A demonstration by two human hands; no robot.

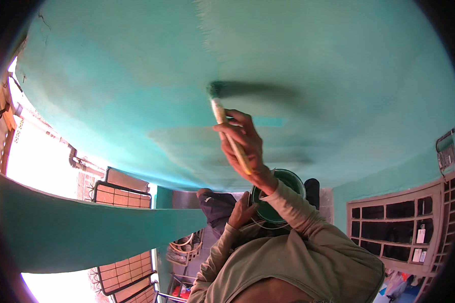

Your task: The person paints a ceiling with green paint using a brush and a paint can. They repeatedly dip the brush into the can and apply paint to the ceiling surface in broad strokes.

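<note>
Yellow-handled brush (220, 114) in right hand (250, 144)

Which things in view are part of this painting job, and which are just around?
Part of the job:
paintbrush, gripped by the right hand
green bucket, left hand at its rim
turquoise wall facing the person

Just around:
barred window, right
pipe, left
bright clutter, lower right
</note>
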